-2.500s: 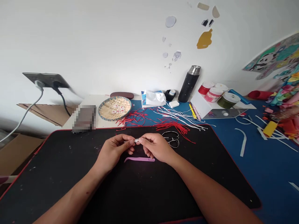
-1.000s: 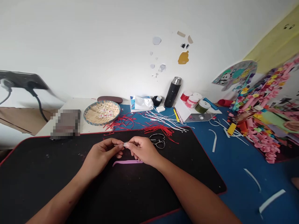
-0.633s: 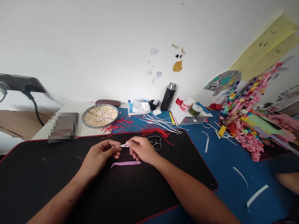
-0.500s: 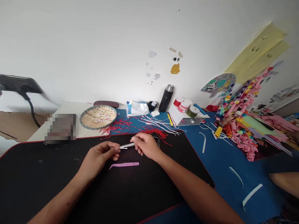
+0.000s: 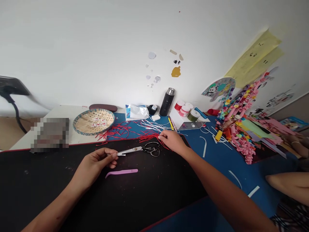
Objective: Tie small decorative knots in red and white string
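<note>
Two tools sit on the black, red-edged desk mat point(image 5: 156, 193): long silver scissors point(image 5: 137, 149) and lilac tweezers point(image 5: 122, 172). Your left hand point(image 5: 93, 162) pinches a small white strip point(image 5: 122, 154) narrowly between its fingers, right at the scissor tips. Your right hand point(image 5: 172, 142) reaches beyond the scissors, its fingers point(image 5: 160, 136) touching loose red cords point(image 5: 148, 138); you cannot tell whether they grip them.

White plaster wall point(image 5: 96, 42) rising behind the whole desk, small paper cut-outs point(image 5: 176, 72) sticking to it. Pale yellow paper sheets point(image 5: 253, 56) hanging at upper right. Dark socket panel point(image 5: 12, 86) jutting in at left, black cable point(image 5: 16, 116) trailing down. White tabletop point(image 5: 58, 111) running along the wall, blue work surface point(image 5: 217, 164) spreading rightward. Soft, even light falling across the wall.
</note>
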### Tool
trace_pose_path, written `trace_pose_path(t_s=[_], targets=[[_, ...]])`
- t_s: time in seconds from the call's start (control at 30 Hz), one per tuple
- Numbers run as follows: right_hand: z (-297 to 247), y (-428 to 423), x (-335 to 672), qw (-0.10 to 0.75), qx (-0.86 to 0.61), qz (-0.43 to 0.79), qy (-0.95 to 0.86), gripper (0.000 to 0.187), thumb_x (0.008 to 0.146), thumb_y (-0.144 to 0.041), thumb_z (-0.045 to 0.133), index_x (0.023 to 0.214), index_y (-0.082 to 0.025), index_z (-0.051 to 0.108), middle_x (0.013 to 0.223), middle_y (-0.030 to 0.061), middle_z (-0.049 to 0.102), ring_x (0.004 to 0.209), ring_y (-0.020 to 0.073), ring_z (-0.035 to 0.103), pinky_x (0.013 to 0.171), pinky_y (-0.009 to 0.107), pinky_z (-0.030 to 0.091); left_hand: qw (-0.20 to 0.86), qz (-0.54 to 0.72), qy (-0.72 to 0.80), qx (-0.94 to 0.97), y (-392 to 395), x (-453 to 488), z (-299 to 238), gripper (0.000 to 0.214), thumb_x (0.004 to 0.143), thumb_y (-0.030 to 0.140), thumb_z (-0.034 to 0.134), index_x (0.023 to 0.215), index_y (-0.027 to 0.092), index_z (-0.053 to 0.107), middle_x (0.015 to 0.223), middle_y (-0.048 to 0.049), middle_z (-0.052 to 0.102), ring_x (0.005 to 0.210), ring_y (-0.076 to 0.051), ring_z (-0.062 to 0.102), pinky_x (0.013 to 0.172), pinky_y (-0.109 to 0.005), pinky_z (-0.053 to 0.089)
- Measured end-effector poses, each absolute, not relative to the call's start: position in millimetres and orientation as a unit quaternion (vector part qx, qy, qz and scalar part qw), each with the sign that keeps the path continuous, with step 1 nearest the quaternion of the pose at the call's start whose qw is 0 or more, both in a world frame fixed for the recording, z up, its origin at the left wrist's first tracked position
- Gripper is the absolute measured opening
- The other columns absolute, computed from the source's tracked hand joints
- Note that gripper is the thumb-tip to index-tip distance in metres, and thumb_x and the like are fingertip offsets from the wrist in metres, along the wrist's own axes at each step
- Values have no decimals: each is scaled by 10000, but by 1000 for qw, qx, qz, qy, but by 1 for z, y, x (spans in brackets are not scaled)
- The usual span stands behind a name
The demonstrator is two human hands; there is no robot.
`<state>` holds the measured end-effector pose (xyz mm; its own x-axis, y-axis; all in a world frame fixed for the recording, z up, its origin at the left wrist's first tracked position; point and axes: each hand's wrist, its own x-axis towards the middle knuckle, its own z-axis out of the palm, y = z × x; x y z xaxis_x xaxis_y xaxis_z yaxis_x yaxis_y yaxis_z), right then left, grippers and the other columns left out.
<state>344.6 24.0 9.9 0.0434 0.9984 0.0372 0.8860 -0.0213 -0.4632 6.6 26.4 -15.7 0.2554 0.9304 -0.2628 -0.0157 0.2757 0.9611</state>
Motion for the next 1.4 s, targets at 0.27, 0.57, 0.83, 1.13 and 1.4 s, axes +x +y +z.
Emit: trace_pose_path(t_s=[0.27, 0.57, 0.83, 1.13, 1.4], targets=[[9, 15, 340, 70, -722, 107, -680, 77, 929, -296, 712, 888, -236, 736, 857, 33, 765, 779, 223, 659, 614, 290, 305, 632, 361, 485, 485, 28, 5, -18, 470, 547, 583, 940, 784, 201, 801, 753, -19, 732, 659, -171, 660, 635, -264, 572], [4, 24, 342, 55, -719, 120, -683, 84, 911, -209, 668, 859, -224, 733, 877, 34, 763, 776, 204, 650, 598, 280, 303, 635, 354, 487, 485, 26, 8, -12, 472, 518, 581, 944, 751, 200, 791, 751, -22, 723, 659, -175, 653, 637, -269, 567], [12, 23, 342, 129, -707, 164, -675, 104, 916, -238, 638, 860, -196, 716, 823, 28, 743, 716, 171, 641, 607, 254, 370, 635, 350, 482, 492, 26, 8, -12, 457, 519, 564, 939, 746, 199, 784, 745, -20, 715, 663, -176, 652, 640, -267, 565], [36, 22, 336, 218, -678, 166, -682, 136, 945, -305, 585, 881, -206, 652, 830, -1, 721, 726, 155, 635, 654, 249, 420, 625, 348, 473, 514, 26, 7, -12, 433, 566, 567, 921, 738, 198, 773, 727, -29, 712, 644, -188, 658, 632, -289, 575], [42, 20, 324, 238, -663, 157, -692, 87, 903, -216, 595, 829, -206, 641, 838, 7, 727, 752, 167, 634, 693, 265, 428, 621, 347, 469, 523, 26, 7, -13, 439, 571, 578, 915, 740, 199, 775, 737, -37, 716, 654, -200, 664, 640, -305, 581]])
